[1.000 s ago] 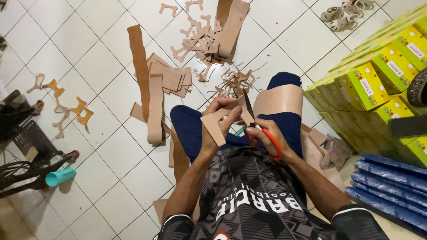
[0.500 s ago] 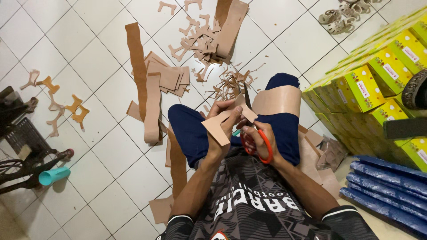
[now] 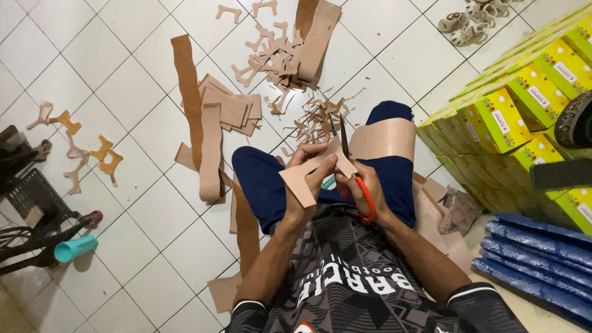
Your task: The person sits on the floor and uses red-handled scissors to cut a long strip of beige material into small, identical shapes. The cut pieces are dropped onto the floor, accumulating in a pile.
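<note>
since the earlier frame the scissors (image 3: 351,166) have swung from a flat, sideways lie to a steep one, blades now pointing toward the upper centre of the frame, and the tan cut piece (image 3: 308,176) has shifted slightly lower and left.

the left hand (image 3: 311,169) sits just left of centre. its grip is clamped on the tan cut piece, thumb on top and fingers curled over the upper edge. the piece lies tilted at centre frame, above the dark blue shorts (image 3: 262,179).

the right hand (image 3: 364,188) sits just right of centre, touching the left hand. its grip is closed through the red handles of the scissors. the dark blades stand slightly apart, their base meeting the right edge of the tan piece.

a wide tan band (image 3: 385,139) lies over the right thigh, just above the right hand. small offcuts (image 3: 314,117) are scattered on the white tiled floor (image 3: 123,74) just above the hands. a stack of cut shapes (image 3: 277,58) and a folded strip lie at upper centre. long tan and brown strips (image 3: 200,129) lie left of centre. single cut shapes (image 3: 102,154) lie at the left edge. a teal cup (image 3: 75,248) lies at lower left beside dark gear. yellow-green boxes (image 3: 524,117) are stacked at the right, with blue rolls (image 3: 536,253) below them at lower right. pale sandals (image 3: 465,24) lie at upper right.
</note>
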